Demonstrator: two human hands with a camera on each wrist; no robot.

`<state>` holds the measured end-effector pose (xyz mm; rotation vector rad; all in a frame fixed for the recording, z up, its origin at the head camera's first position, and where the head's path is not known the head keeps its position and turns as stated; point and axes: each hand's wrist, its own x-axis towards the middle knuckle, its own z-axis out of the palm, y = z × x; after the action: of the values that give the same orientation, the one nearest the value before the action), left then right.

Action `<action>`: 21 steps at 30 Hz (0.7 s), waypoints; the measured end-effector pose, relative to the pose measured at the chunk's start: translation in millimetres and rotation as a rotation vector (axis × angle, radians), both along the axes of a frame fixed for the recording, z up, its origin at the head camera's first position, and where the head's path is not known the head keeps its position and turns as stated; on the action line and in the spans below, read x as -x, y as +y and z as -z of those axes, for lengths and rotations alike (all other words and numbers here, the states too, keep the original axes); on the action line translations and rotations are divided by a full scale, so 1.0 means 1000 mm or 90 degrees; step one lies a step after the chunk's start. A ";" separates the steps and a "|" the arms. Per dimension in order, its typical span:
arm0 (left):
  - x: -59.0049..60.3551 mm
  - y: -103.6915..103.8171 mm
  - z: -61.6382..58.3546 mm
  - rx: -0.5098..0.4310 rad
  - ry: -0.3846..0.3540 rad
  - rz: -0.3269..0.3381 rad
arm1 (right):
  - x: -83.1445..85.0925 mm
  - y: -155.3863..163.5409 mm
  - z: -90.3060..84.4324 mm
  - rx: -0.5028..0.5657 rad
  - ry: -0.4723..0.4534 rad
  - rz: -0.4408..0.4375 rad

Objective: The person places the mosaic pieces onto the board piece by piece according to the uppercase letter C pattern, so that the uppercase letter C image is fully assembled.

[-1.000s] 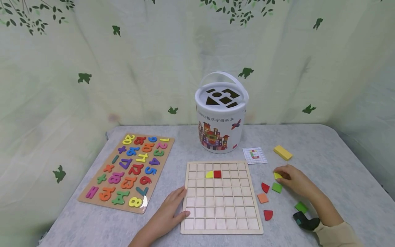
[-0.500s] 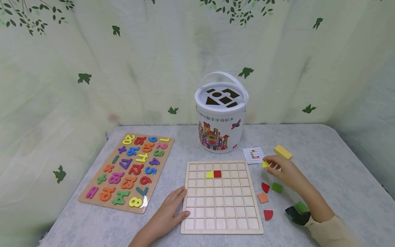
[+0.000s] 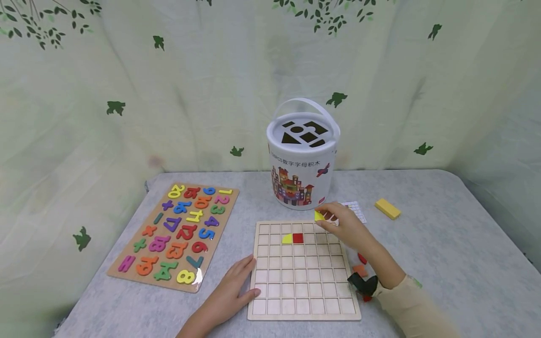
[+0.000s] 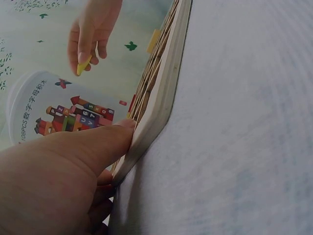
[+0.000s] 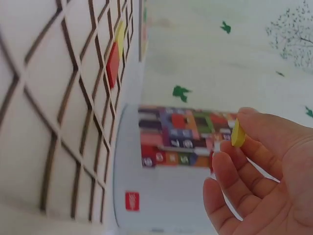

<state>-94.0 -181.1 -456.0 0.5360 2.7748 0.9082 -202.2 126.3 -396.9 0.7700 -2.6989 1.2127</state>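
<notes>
While the left hand [image 3: 232, 286] rested, fingers relaxed, against the grid board [image 3: 299, 276]'s left edge, the right hand [image 3: 348, 226] pinched a yellow piece [image 3: 319, 216] raised near the board's far edge, the bucket [image 3: 302, 176] just beyond. Left of the board, a gap of counter [image 3: 234, 230] reached to a number puzzle [image 3: 211, 246]. The piece looked small, thin and bright, partly hidden in the grip.

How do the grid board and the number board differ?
The grid board is pale, ruled into squares; the number board is brown, bearing coloured numerals. The grid board lies nearly straight; the number board lies slanted. The left hand touches the grid board; no hand touches the number board. Both lie on the table.
</notes>
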 end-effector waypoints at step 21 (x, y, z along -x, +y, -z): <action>0.001 -0.001 0.001 0.002 0.000 0.005 | 0.009 -0.017 0.054 -0.049 -0.120 -0.013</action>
<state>-94.6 -182.2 -456.5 0.5464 2.7719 0.9020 -210.7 109.0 -451.2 0.7288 -2.9117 1.2513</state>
